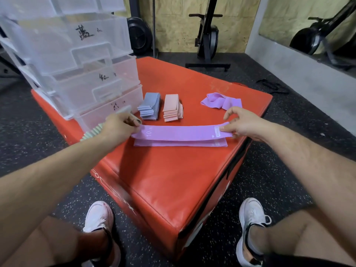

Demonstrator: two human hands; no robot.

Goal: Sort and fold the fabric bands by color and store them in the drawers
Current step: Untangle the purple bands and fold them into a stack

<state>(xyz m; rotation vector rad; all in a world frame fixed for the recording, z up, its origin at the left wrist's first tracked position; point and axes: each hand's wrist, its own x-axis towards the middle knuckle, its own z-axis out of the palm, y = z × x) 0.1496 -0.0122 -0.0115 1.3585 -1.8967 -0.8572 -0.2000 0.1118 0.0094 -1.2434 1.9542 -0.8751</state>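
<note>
The left hand (117, 125) pinches one end of a purple band (181, 132) and the right hand (243, 120) pinches the other. The band is stretched between them, over a flat band (179, 143) on the box (173, 180). Beyond the fingers sit a blue stack (150, 108), a pink stack (172, 108) and loose bands (219, 102). A green stack (92, 131) and drawers (77, 60) are by the left hand.

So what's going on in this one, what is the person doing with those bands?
A seated person holds a purple band stretched out over a red padded box, the left hand pinching one end and the right hand the other. A second purple band lies flat beneath it. Behind sit a blue stack and a pink stack, folded, with loose purple bands further back. A green stack lies by the clear drawers.
</note>
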